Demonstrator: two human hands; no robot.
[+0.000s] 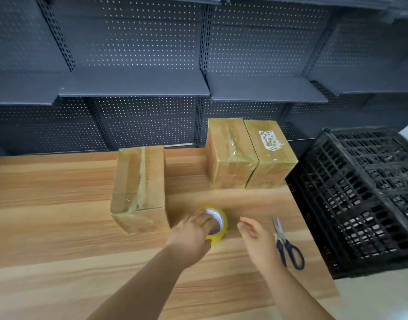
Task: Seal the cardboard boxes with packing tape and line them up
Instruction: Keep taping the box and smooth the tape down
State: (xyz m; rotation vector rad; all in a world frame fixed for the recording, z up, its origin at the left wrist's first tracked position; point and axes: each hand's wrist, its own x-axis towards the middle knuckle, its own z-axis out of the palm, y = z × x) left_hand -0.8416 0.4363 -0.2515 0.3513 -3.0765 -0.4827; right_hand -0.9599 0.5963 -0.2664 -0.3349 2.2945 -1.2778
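Left hand (191,236) grips tape roll (221,224), fingers in its core, lower mid frame. Right hand (256,237) fingers loose, holding nthg, beside scissors (287,247).

A shop stockroom — dark pegboard shelving (134,88), black plastic crate (364,199), wooden table (48,215).

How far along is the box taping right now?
Done: the labelled box and its neighbour box stand taped, side by side at the back. In hand: the left hand grips the tape roll; the right hand hovers open near the scissors. Left: the nearer box, tape on its top seam, stands apart, not lined up.
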